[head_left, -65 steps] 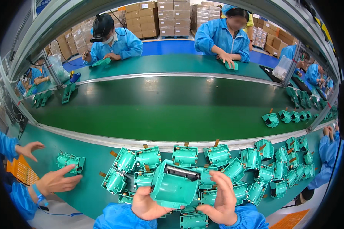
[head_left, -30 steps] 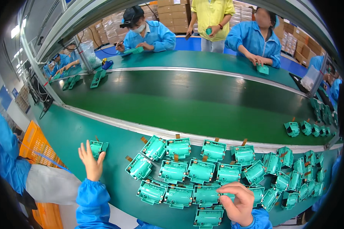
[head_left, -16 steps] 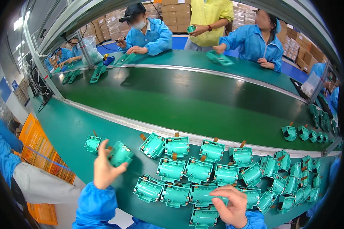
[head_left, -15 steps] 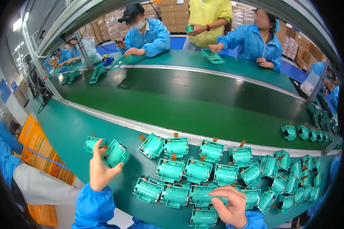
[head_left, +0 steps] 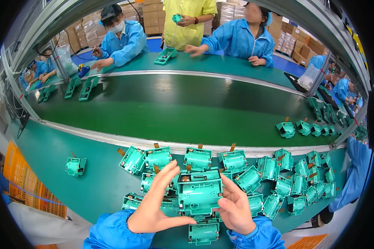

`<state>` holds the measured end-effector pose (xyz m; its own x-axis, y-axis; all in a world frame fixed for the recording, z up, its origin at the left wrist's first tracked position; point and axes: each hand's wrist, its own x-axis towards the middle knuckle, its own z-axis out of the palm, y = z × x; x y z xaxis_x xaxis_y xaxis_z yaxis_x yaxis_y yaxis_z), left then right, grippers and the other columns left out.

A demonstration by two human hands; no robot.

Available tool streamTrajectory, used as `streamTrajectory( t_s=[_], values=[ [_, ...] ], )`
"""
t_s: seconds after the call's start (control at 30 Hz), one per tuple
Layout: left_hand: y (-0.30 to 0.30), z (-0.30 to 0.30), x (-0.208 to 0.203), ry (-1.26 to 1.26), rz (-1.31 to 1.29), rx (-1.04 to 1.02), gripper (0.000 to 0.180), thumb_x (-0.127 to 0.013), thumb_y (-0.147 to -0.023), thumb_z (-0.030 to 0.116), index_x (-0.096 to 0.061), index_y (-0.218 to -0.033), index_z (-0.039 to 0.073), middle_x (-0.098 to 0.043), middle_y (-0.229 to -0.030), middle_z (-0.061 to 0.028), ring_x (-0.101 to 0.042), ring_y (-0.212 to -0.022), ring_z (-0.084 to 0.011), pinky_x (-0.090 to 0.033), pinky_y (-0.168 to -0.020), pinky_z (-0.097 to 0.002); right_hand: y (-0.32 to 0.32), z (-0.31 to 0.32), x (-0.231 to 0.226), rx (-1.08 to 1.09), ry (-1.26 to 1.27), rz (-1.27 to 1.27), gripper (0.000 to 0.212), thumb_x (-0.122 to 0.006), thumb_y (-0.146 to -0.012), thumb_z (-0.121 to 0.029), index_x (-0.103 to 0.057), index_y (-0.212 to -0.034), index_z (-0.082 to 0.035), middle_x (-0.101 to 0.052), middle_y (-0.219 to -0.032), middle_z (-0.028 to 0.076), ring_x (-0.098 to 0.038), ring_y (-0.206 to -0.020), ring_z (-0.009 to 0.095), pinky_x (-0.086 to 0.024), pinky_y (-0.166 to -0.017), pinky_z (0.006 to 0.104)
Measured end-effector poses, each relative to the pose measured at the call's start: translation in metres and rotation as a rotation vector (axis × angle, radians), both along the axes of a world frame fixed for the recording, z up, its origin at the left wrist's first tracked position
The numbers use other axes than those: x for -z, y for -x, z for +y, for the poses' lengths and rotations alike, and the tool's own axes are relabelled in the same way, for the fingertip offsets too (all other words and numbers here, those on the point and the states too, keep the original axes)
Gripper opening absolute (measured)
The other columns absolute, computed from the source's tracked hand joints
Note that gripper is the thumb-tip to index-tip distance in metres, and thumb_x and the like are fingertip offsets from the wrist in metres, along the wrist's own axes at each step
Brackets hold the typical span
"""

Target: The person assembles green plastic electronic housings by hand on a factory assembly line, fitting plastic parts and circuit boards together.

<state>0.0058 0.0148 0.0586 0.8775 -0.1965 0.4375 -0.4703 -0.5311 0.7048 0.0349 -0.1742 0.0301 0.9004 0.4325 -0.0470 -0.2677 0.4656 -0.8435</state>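
A green plastic housing (head_left: 200,193) is raised in front of me over the rows of similar parts. My right hand (head_left: 237,207) grips its right side, thumb in front and fingers behind. Beside its left edge is my left hand (head_left: 153,205), fingers stretched up and thumb spread wide, with no grip on it. A lone green housing (head_left: 75,166) with a brown tab lies on the bench at the left. Below my hands another housing (head_left: 203,233) lies near the bench's front edge; parts of the rows behind my hands are hidden.
Several more housings (head_left: 268,168) fill the bench to the right. Beyond a metal rail runs a dark green conveyor belt (head_left: 170,112), with more parts (head_left: 286,130) at its right. Co-workers stand across it, one hand (head_left: 195,50) near a green frame (head_left: 166,56). Orange crates (head_left: 33,186) stand at the left.
One housing from the left has come to the middle and is now in my right hand. Both hands have drawn together. The view has shifted right; a co-worker has let go of a green frame.
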Motion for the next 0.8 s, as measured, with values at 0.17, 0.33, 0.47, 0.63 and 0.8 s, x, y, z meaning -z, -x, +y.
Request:
streamTrajectory(
  t_s=[0.17, 0.33, 0.47, 0.63, 0.8],
  values=[
    [-0.006, 0.006, 0.009, 1.098, 0.763, 0.381, 0.072, -0.057, -0.076, -0.004, -0.016, -0.134, 0.009, -0.032, -0.126, -0.0161, -0.041, -0.110, -0.0242, -0.041, -0.086, -0.0406, -0.003, -0.003, 0.000, 0.043, -0.064, 0.067, 0.064, -0.054, -0.078, -0.009, -0.018, -0.130, 0.001, -0.045, -0.117, 0.016, -0.051, -0.102, 0.025, -0.048, -0.079, 0.0379],
    [-0.005, 0.004, 0.018, 1.097, 0.723, 0.284, 0.066, -0.053, -0.076, -0.009, -0.022, -0.132, 0.007, -0.038, -0.122, -0.0164, -0.045, -0.105, -0.0233, -0.045, -0.081, -0.0360, -0.002, 0.002, 0.000, 0.035, -0.079, 0.100, 0.063, -0.054, -0.078, -0.006, -0.019, -0.130, 0.000, -0.044, -0.118, 0.016, -0.049, -0.104, 0.025, -0.048, -0.080, 0.0378],
    [-0.004, 0.005, 0.026, 1.146, 0.652, 0.212, 0.064, -0.053, -0.071, -0.014, -0.031, -0.128, 0.005, -0.042, -0.116, -0.0152, -0.048, -0.100, -0.0221, -0.046, -0.077, -0.0324, -0.003, 0.003, 0.006, -0.011, -0.077, 0.030, 0.065, -0.055, -0.075, 0.000, -0.021, -0.130, -0.001, -0.044, -0.119, 0.017, -0.048, -0.105, 0.026, -0.043, -0.084, 0.0379],
    [-0.001, 0.004, 0.031, 1.017, 0.553, 0.207, 0.063, -0.052, -0.069, -0.015, -0.033, -0.127, 0.002, -0.044, -0.114, -0.0141, -0.049, -0.097, -0.0215, -0.046, -0.076, -0.0304, -0.007, -0.003, 0.005, -0.092, -0.106, 0.067, 0.060, -0.053, -0.076, 0.006, -0.023, -0.128, -0.001, -0.044, -0.117, 0.019, -0.047, -0.106, 0.023, -0.038, -0.087, 0.0329],
    [-0.002, 0.003, 0.030, 1.113, 0.572, 0.246, 0.064, -0.054, -0.070, -0.013, -0.031, -0.128, 0.001, -0.043, -0.117, -0.0154, -0.047, -0.103, -0.0234, -0.045, -0.078, -0.0321, -0.010, -0.004, 0.003, -0.131, -0.201, 0.175, 0.053, -0.056, -0.076, 0.003, -0.030, -0.122, -0.003, -0.049, -0.111, 0.016, -0.050, -0.099, 0.020, -0.039, -0.084, 0.0312]
  ],
)
